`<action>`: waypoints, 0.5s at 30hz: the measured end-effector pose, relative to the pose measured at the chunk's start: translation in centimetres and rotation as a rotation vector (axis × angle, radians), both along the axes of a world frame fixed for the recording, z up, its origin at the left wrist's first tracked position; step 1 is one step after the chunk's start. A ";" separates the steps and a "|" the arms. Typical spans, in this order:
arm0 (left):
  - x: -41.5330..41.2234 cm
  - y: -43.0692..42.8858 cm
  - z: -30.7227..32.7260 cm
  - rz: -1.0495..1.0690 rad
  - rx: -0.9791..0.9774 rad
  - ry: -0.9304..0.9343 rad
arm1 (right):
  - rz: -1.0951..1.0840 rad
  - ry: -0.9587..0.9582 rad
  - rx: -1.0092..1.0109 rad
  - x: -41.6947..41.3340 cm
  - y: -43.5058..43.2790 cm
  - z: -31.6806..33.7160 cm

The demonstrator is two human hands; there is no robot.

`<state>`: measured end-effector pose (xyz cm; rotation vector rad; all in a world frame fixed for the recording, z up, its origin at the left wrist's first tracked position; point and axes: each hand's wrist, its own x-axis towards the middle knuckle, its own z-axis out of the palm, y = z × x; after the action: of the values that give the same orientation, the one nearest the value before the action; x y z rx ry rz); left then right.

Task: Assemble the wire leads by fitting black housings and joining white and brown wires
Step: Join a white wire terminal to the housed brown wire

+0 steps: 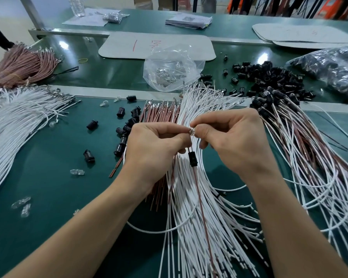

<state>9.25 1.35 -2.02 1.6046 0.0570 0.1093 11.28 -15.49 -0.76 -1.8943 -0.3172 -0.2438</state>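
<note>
Two hands, left (155, 145) and right (229, 141), pinch a small clear bulb (191, 131); its wire (201, 207) hangs limp through a housing (192, 159). Light, fragile: grip near the terminals.

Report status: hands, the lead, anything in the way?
Left hand and right hand pinch a small clear part together. Black housing hangs below on brown wire. Nothing blocking.

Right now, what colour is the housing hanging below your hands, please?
Black housing, clearest in the head view.

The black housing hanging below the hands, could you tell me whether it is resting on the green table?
No, the black housing hangs on a brown wire under the left hand and right hand, above the white wires.
</note>
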 end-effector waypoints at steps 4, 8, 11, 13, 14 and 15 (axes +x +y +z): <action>-0.3 0.1 -0.2 0.050 0.170 -0.107 | -0.005 -0.003 0.021 -0.1 0.3 -0.1; -0.7 0.0 -0.7 0.090 0.199 -0.174 | -0.006 0.000 0.041 -0.3 0.7 -0.5; -0.8 0.0 -0.8 0.100 0.191 -0.193 | -0.019 -0.018 0.037 -0.6 1.0 -0.5; -0.9 0.1 -0.8 0.093 0.204 -0.209 | -0.041 -0.044 0.010 -0.9 1.1 -0.5; -1.0 0.1 -0.8 0.091 0.213 -0.212 | -0.051 -0.056 -0.006 -1.0 1.2 -0.5; -1.0 0.2 -0.9 0.090 0.220 -0.210 | -0.056 -0.063 -0.016 -1.1 1.3 -0.5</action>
<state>8.29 1.55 -2.91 1.8018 -0.0467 0.3638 10.14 -14.18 -1.26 -1.9161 -0.3094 -0.3399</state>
